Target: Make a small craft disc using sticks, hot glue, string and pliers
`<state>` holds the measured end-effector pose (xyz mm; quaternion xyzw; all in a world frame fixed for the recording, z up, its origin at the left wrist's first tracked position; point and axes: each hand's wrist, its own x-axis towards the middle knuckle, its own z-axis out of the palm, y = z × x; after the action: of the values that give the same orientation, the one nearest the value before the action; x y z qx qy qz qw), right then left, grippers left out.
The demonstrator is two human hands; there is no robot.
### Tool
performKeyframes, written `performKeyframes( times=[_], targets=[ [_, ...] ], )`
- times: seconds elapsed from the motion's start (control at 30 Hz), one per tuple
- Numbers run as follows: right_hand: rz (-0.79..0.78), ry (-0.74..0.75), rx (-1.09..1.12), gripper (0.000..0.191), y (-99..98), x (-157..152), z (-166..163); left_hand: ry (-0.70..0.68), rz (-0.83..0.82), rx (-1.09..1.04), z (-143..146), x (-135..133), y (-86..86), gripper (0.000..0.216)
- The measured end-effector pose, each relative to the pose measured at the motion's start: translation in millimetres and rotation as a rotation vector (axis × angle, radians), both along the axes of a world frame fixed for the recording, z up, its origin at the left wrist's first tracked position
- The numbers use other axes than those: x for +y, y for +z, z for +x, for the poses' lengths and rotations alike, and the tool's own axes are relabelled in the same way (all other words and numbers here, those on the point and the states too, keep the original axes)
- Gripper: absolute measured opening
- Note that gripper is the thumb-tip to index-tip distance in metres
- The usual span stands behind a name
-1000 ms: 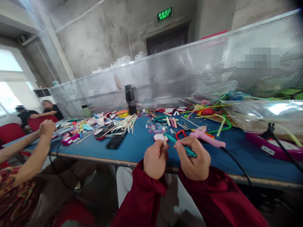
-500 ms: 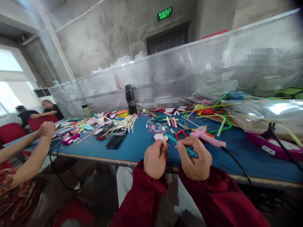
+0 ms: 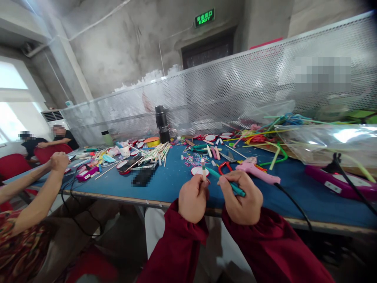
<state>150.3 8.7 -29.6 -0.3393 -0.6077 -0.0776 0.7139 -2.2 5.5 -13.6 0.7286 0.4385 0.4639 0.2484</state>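
Observation:
My left hand is closed, with a short whitish stick upright between thumb and forefinger; a green band crosses the stick. My right hand is pinched on a slim teal tool, whose far end slants left toward the stick. I cannot make out what kind of tool it is. Behind the left hand lies a white disc with a red rim. Just past the right hand are red-handled scissors and a pink glue gun with a black cord.
On the blue table are small coloured bands, a black bottle, a bundle of sticks and a dark phone-like object. A purple device and clear plastic bag lie right. Another person's hands are at left.
Almost nothing differs. The whole view has shifted by a hair, and both hands keep the same hold and place.

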Motion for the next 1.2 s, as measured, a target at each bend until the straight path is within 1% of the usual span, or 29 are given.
performKeyframes(
  times=[0.33, 0.47, 0.63, 0.83, 1.2],
  targets=[
    [-0.017, 0.049, -0.022, 0.009, 0.8, -0.3, 0.4, 0.001, 0.0, 0.015, 0.1, 0.0, 0.3, 0.021],
    [0.001, 0.021, -0.011, 0.01, 1.0, -0.1, 0.3, 0.0, 0.007, 0.008, 0.3, 0.1, -0.6, 0.019],
    [0.02, 0.056, -0.031, 0.012, 2.9, -1.0, 0.1, 0.001, 0.008, 0.003, 0.6, 1.1, -0.9, 0.021],
    [-0.005, 0.057, -0.039, 0.012, 1.4, -0.2, 0.9, 0.018, 0.006, 0.004, 1.2, 2.1, -1.0, 0.023],
    [-0.059, -0.003, 0.011, 0.013, -0.4, 2.7, 0.2, -0.021, 0.015, 0.008, -1.5, 1.1, 1.1, 0.026]
  ],
)
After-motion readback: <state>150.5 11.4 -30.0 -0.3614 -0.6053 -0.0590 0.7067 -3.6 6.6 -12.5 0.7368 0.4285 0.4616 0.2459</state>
